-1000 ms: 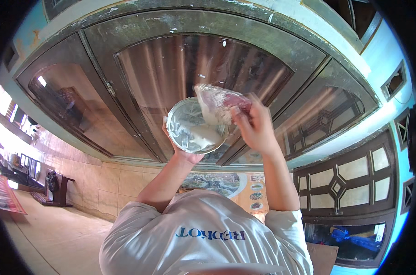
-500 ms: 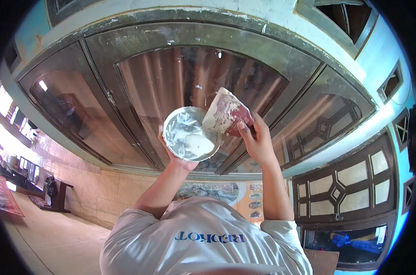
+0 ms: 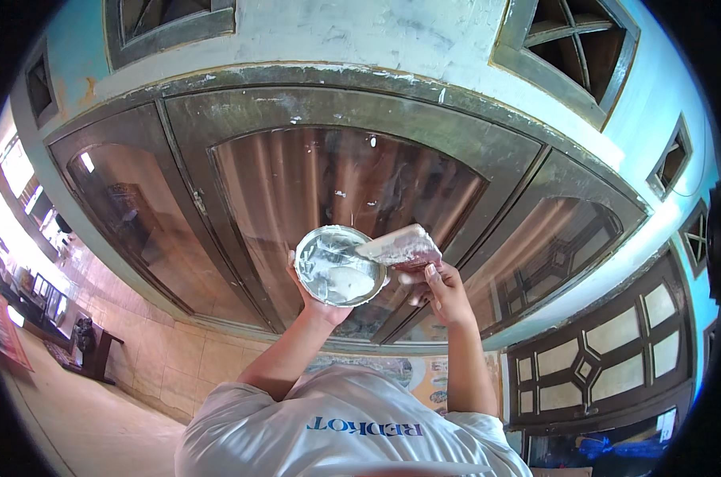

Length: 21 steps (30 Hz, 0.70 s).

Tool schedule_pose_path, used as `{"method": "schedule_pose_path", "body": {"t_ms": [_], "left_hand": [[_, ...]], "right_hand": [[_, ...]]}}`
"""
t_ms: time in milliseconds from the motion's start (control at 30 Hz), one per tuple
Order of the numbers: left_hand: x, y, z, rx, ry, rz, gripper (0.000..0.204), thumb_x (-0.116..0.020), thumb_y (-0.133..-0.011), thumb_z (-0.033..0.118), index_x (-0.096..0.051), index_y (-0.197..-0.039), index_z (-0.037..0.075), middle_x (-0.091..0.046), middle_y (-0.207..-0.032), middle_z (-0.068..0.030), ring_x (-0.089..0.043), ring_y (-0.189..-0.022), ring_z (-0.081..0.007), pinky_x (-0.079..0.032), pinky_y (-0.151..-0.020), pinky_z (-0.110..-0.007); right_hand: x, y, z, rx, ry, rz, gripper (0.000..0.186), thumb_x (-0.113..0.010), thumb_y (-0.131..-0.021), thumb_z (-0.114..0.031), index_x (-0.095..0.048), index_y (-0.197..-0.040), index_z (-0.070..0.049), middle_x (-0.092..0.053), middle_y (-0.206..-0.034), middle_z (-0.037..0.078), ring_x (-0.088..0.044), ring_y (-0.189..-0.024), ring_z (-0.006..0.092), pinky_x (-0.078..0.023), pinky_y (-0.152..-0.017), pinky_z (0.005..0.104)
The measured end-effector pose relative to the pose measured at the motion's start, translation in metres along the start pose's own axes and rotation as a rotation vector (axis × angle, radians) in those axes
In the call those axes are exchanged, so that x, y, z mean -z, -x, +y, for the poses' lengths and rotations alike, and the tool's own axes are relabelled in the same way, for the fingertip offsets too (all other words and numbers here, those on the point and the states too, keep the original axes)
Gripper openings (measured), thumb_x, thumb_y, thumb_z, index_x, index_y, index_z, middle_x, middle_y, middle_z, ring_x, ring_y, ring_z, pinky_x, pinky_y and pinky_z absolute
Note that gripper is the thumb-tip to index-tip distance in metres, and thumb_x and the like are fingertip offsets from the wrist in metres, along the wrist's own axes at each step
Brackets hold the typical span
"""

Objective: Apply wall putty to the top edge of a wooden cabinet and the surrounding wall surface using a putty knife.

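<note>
My left hand point(image 3: 326, 312) is closed around the underside and side of a round, shallow tub point(image 3: 300, 261), its fingertips showing at the left and right edges. White paste point(image 3: 349, 282) lies in the tub, with a larger lump toward the near side and smears across the bottom. My right hand point(image 3: 448, 294) grips a flat, reddish putty scraper point(image 3: 412, 246) by its right end. White paste coats much of the scraper. Its left corner overlaps the tub's right rim; whether it touches the rim I cannot tell.
Ahead stands a dark wooden window frame point(image 3: 360, 107) with glass panes and a brown curtain point(image 3: 289, 183). Above is a pale wall point(image 3: 360, 36) with vent openings. A panelled dark door point(image 3: 607, 362) is on the right, and a small dark table point(image 3: 98, 358) stands on the tiled floor at left.
The view has tilted upward, showing more wall. My right hand has turned the scraper from steeply slanted to flatter, still at the tub's right side. The paste's smears in the tub have shifted.
</note>
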State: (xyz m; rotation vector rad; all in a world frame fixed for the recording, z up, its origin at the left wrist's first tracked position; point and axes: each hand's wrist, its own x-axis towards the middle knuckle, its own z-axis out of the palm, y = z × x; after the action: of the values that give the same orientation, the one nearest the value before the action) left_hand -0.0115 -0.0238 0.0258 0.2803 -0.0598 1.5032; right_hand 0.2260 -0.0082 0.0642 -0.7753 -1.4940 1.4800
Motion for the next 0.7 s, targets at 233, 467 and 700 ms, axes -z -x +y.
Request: {"method": "schedule_pose_path", "body": {"t_ms": [233, 467, 700], "left_hand": [[-0.011, -0.017, -0.017, 0.049, 0.031, -0.089, 0.079, -0.05, -0.084, 0.076, -0.06, -0.132, 0.014, -0.06, -0.135, -0.01, -0.056, -0.121, -0.0339, -0.045, -0.103, -0.053], [-0.032, -0.03, -0.023, 0.089, 0.051, -0.167, 0.083, -0.044, -0.084, 0.079, -0.056, -0.135, 0.015, -0.058, -0.136, -0.0082, -0.055, -0.124, -0.0315, -0.044, -0.105, -0.052], [-0.043, -0.039, -0.025, 0.092, 0.091, -0.207, 0.074, -0.052, -0.084, 0.072, -0.059, -0.133, 0.017, -0.059, -0.138, -0.0082, -0.054, -0.127, -0.0333, -0.042, -0.107, -0.055]], "right_hand": [[0.006, -0.009, -0.021, 0.131, -0.106, -0.068, 0.045, -0.068, -0.095, -0.021, -0.054, -0.131, 0.001, -0.068, -0.114, 0.008, -0.068, -0.097, 0.0175, -0.058, -0.077, 0.0305], [0.01, -0.022, -0.051, 0.244, 0.027, 0.032, 0.034, -0.069, -0.093, -0.013, -0.059, -0.123, -0.001, -0.064, -0.12, 0.008, -0.064, -0.102, 0.0142, -0.05, -0.094, 0.0294], [-0.019, -0.039, -0.075, 0.456, -0.083, 0.192, 0.041, -0.057, -0.096, 0.001, -0.045, -0.134, -0.006, -0.062, -0.114, 0.005, -0.059, -0.096, 0.0073, -0.048, -0.082, 0.0233]]}}
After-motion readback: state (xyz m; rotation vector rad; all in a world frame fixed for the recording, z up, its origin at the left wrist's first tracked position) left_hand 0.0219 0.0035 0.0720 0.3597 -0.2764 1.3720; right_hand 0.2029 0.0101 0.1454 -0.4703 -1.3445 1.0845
